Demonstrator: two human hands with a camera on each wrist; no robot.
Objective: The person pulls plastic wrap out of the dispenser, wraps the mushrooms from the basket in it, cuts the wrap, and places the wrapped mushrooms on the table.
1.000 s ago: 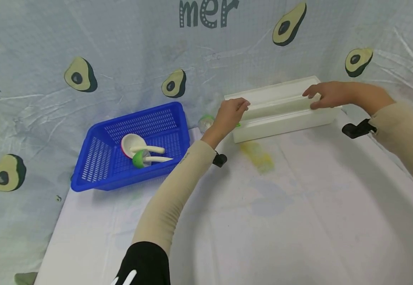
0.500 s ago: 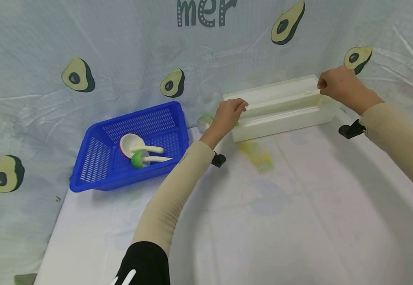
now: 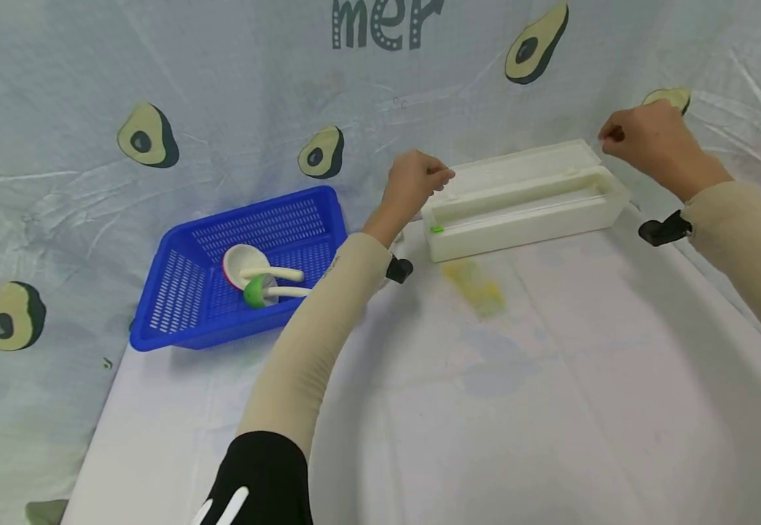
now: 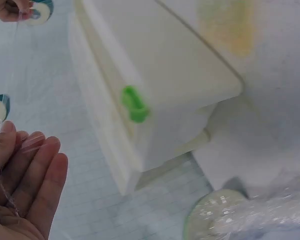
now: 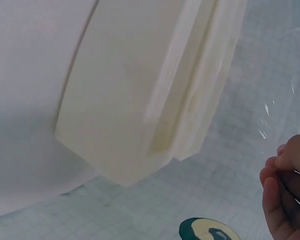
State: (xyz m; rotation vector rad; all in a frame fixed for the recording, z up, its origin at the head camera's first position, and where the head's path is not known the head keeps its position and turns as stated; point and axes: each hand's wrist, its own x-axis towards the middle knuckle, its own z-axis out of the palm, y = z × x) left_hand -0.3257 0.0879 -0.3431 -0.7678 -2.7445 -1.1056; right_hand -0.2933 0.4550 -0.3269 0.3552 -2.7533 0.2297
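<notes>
Staged recording booth, avocado-print plastic sheeting (image 3: 157, 109) as backdrop, white-covered table (image 3: 518, 408), blue kitchen basket (image 3: 249, 270) of spoons

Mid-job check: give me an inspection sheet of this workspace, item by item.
Surface: white table cover with a yellow stain.
Job's things: long white plastic dispenser box, lid open, green slider at its left end; thin clear film stretched between both hands.
Clutter: blue perforated plastic basket holding two white-handled spoons.
Hands: left hand and right hand raised above the box ends, each pinching film.
Cables: nothing seen.
Surroundings: pale avocado-print backdrop.
</notes>
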